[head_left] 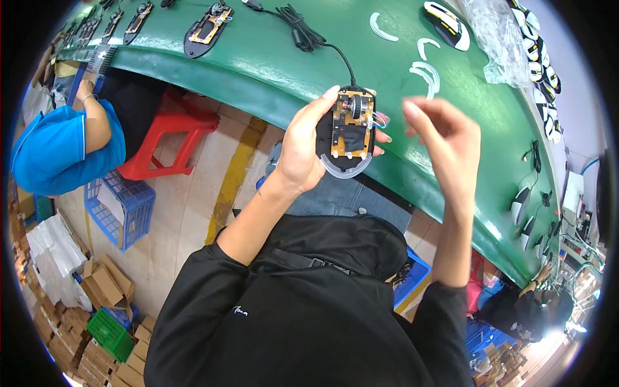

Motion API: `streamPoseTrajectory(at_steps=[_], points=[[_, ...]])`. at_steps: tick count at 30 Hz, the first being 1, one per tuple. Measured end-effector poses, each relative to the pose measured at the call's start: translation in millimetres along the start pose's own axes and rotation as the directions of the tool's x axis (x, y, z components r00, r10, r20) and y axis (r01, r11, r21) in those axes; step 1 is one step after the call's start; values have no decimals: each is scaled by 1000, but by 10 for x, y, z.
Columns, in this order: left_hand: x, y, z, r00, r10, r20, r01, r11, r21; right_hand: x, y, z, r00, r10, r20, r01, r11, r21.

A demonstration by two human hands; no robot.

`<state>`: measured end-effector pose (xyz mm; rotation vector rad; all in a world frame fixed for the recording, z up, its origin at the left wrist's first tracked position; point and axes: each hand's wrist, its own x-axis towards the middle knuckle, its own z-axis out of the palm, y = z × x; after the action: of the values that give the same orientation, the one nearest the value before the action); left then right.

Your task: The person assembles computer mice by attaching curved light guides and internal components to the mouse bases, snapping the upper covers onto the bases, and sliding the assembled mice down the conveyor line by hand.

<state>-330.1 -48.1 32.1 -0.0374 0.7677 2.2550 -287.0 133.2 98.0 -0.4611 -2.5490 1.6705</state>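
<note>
My left hand (301, 148) is closed around an opened computer mouse (327, 143), thumb along its side and fingertips showing past the far edge. Its black base carries an orange-brown circuit board with a scroll wheel, dark tape and thin coloured wires. A clear curved strip (346, 172) lies along the rounded end nearest me. From the other end the black cable (345, 59) runs up to a bundled coil on the table. My right hand (448, 138), slightly blurred, hovers apart to the right, fingers loosely bent and thumb apart, with nothing visible in it.
Loose clear curved strips (425, 79) and a white, black and yellow mouse shell (446, 26) lie on the green table (271, 84). More opened mice (207, 31) line the far left. Plastic wrap (493, 42) sits at right. A person in blue (68, 151) sits left, near a red stool (171, 138).
</note>
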Motion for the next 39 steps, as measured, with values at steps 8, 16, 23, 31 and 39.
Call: streamPoseTrajectory(at_steps=[8,16,23,31,39], points=[[-70,48,38,998,29,-52,-26,998,57,964,-310,192,692,-179,699,268,963,-18],[38,66,-64,981,182,-67,-170,973,155,677,-2,421,868,-340,363,372,928,-22],[115,74,-138,992,110,-63,-113,993,-39,310,118,155,870,-439,226,469,878,-101],[102,68,-49,973,215,-80,-211,976,55,129,46,256,839,-522,156,544,799,-254],[133,-14,-29,886,449,-120,-400,868,293,-181,215,782,990,73,-120,-10,888,460]])
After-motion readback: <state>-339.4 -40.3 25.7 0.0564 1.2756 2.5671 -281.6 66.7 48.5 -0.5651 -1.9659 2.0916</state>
